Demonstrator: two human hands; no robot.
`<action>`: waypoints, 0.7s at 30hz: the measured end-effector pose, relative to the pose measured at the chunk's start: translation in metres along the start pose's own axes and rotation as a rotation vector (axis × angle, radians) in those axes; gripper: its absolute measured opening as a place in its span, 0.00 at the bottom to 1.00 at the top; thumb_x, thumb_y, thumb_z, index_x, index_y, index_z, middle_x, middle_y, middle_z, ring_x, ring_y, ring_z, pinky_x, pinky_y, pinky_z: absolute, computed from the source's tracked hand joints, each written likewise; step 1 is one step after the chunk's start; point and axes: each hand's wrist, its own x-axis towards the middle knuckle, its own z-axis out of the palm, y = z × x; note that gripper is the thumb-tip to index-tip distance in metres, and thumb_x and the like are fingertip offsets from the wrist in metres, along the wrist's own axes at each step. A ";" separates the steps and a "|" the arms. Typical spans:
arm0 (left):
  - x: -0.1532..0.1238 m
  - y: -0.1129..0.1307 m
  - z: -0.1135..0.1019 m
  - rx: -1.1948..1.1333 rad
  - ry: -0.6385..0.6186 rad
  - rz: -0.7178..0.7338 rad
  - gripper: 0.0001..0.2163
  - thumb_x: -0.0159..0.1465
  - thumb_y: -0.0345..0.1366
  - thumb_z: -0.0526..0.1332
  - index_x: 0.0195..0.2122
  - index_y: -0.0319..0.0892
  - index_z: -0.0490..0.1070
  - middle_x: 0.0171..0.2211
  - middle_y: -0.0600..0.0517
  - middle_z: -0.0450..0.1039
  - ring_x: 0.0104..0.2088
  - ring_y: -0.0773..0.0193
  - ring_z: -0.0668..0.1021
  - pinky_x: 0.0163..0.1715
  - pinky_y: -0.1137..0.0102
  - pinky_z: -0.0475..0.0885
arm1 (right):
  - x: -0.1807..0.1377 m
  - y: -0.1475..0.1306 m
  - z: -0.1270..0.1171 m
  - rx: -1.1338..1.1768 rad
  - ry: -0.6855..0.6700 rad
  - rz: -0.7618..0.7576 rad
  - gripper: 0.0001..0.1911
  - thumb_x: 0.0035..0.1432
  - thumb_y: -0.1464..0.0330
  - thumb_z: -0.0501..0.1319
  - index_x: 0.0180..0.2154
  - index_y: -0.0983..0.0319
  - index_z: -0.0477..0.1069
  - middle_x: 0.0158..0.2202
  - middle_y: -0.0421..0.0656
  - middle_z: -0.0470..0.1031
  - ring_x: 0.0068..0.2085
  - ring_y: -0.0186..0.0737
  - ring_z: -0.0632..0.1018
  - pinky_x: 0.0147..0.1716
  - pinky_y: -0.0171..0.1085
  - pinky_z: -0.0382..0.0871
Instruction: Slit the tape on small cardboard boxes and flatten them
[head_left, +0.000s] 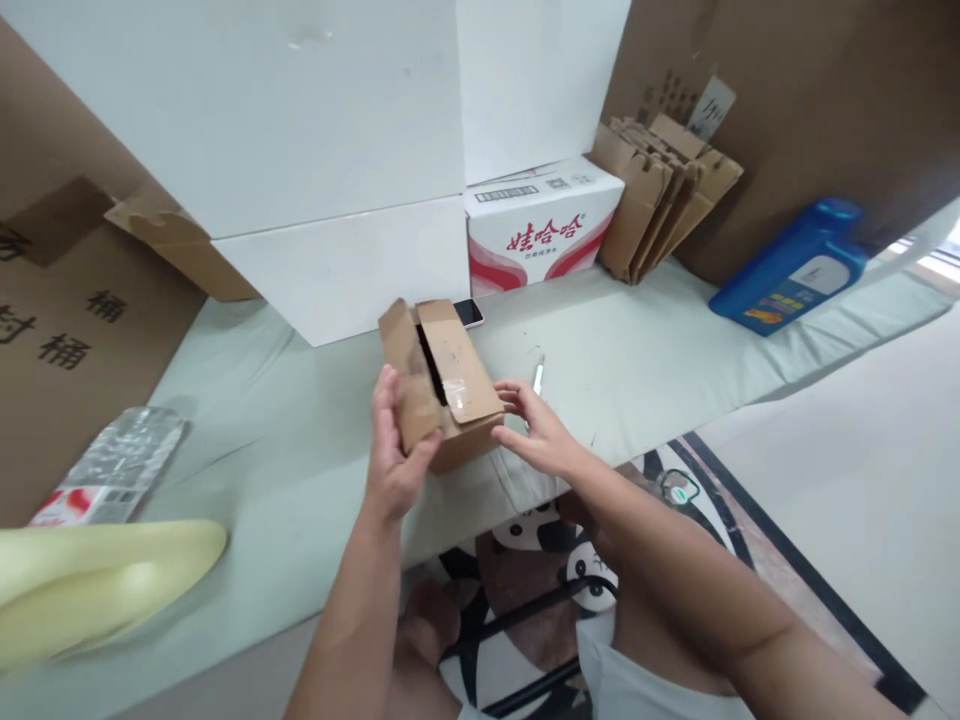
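A small brown cardboard box (450,380) rests near the front edge of a pale green padded surface (300,440). Its top flaps are partly open, and a strip of clear tape sits on one flap. My left hand (394,455) grips the box's left side, with the thumb on the near face. My right hand (536,425) touches the box's right side with its fingers stretched against it. A white pen-like tool (538,376) lies just behind my right hand. A phone (469,313) lies behind the box.
Large white boxes (330,180) and a red-and-white printed carton (540,225) stand at the back. Folded brown cartons (664,190) lean at the back right beside a blue jug (799,265). A foil packet (112,465) and a pale yellow object (97,585) lie at left.
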 end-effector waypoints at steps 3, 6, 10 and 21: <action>0.007 -0.009 0.002 -0.245 0.242 -0.122 0.22 0.72 0.47 0.50 0.67 0.54 0.62 0.65 0.45 0.70 0.65 0.51 0.73 0.64 0.51 0.71 | 0.001 0.009 0.000 0.012 0.075 0.088 0.32 0.61 0.51 0.63 0.61 0.58 0.61 0.65 0.56 0.65 0.67 0.53 0.69 0.64 0.55 0.67; 0.014 -0.020 -0.001 -0.436 0.327 -0.291 0.22 0.71 0.49 0.45 0.57 0.51 0.72 0.55 0.45 0.78 0.58 0.50 0.79 0.56 0.52 0.77 | 0.001 0.017 -0.001 0.074 0.118 0.198 0.35 0.60 0.49 0.62 0.62 0.59 0.60 0.67 0.56 0.64 0.68 0.53 0.68 0.67 0.56 0.64; 0.016 -0.020 0.000 -0.562 0.437 -0.572 0.13 0.59 0.42 0.61 0.43 0.45 0.74 0.41 0.47 0.80 0.41 0.55 0.83 0.37 0.64 0.79 | 0.001 0.022 -0.007 0.190 0.043 0.213 0.39 0.58 0.41 0.60 0.61 0.59 0.63 0.65 0.55 0.68 0.67 0.54 0.70 0.68 0.55 0.62; 0.011 -0.025 -0.010 0.008 0.363 -0.479 0.20 0.52 0.32 0.71 0.47 0.45 0.74 0.56 0.44 0.73 0.54 0.54 0.78 0.52 0.66 0.75 | 0.003 0.020 -0.016 0.234 0.001 0.174 0.64 0.49 0.53 0.73 0.74 0.54 0.34 0.71 0.55 0.58 0.69 0.58 0.66 0.69 0.61 0.58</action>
